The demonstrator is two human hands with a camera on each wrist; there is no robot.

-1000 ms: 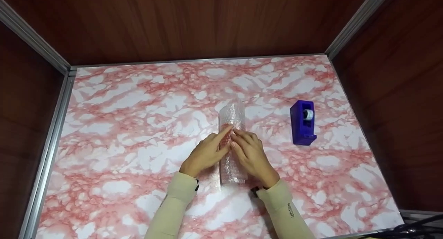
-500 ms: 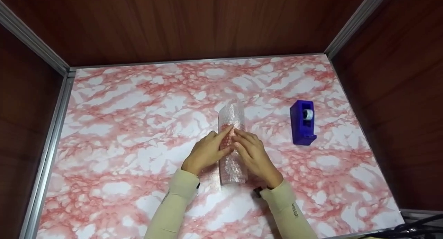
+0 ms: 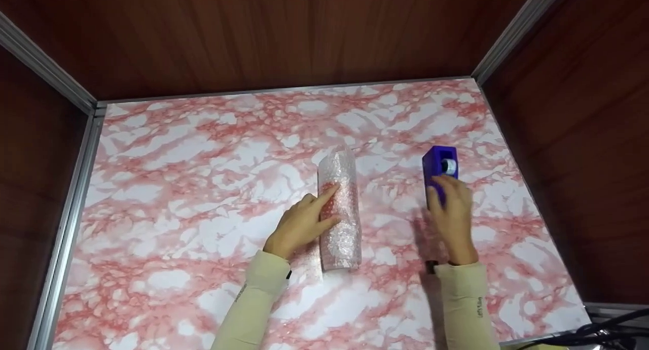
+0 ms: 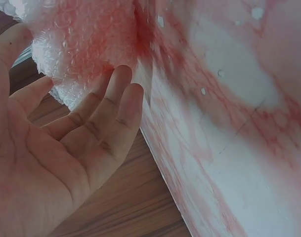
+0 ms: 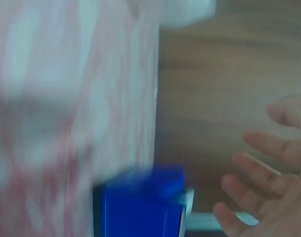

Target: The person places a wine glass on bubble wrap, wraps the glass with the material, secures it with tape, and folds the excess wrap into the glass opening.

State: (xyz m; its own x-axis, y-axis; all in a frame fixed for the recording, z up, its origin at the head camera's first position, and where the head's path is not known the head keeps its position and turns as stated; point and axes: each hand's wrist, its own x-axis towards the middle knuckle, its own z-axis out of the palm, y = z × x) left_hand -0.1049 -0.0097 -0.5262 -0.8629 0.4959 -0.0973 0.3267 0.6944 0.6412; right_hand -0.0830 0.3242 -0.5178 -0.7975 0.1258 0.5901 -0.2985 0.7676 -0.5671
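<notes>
A roll of bubble wrap (image 3: 340, 243) with something red showing through lies lengthwise on the table. My left hand (image 3: 300, 222) rests on it from the left side, index finger and thumb extended over the top. In the left wrist view the other fingers, slightly bent, sit against the side of the bubble wrap (image 4: 86, 44). Over the near end of a purple tape dispenser (image 3: 431, 163) hovers my right hand (image 3: 454, 215), partly hiding it. The right wrist view shows that hand's fingers (image 5: 261, 143) spread and apart from the dispenser (image 5: 135, 212).
The pink-and-white marbled table (image 3: 203, 152) has dark wood panels (image 3: 284, 35) at its back and sides, framed by metal rails. Black cables (image 3: 603, 335) lie at the front right corner.
My right hand has left the bubble wrap roll and moved right to the tape dispenser. The left hand has stayed on the roll.
</notes>
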